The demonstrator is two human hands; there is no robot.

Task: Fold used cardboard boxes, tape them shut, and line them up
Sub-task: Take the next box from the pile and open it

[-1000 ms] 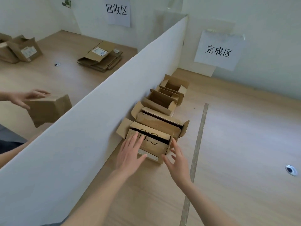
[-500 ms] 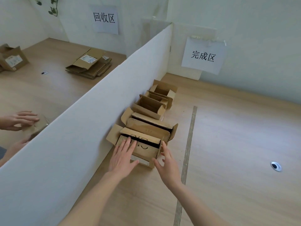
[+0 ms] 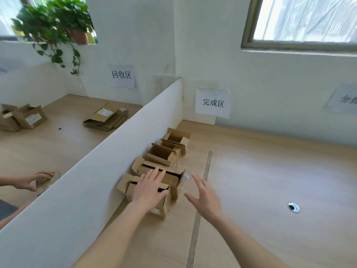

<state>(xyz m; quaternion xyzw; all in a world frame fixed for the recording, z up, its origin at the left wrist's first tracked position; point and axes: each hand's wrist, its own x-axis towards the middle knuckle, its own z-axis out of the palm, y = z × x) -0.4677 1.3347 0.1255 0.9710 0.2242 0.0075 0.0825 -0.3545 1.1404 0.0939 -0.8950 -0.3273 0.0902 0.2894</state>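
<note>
Wooden tabletop (image 3: 260,171) split by a white divider (image 3: 108,171), with a row of cardboard boxes (image 3: 166,151) along its right face at centre frame. Since half a second ago, the left hand (image 3: 148,190) has slid flat, fingers straight, onto the nearest box (image 3: 166,206), while the right hand (image 3: 204,198) has lifted away, fingers spread, touching nothing. Bare wood lies right of the row.

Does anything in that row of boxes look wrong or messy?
Yes. The boxes along the divider all stand with flaps open and untaped, though they sit under the finished-area sign. The nearest box, under the left hand, sits slightly askew.
</note>
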